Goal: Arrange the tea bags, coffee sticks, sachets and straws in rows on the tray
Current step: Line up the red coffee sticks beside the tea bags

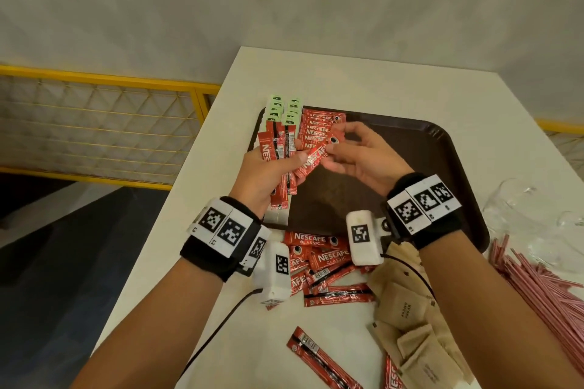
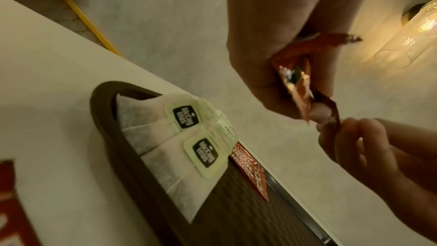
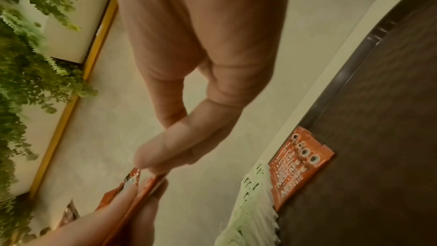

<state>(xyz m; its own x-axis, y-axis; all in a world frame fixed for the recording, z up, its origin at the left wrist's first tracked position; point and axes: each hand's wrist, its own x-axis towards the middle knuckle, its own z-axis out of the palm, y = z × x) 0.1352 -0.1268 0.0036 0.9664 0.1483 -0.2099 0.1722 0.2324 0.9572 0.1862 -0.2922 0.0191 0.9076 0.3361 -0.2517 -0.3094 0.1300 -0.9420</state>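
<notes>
Two hands over brown tray (image 1: 442,148): left hand (image 1: 268,174) clutching coffee-stick bundle (image 1: 278,148), right hand (image 1: 357,155) pinching one stick (image 1: 316,155) from it. Beyond, tea bags (image 1: 284,107) and stick row (image 1: 319,129) at tray's far-left corner. Likely slip: loose bundle fanning, spilling across row.

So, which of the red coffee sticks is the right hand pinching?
The slanted coffee stick above the tray: the right hand pinches its upper end, while the left hand grips the bundle.

Coffee stick (image 1: 316,156) between both hands
</notes>
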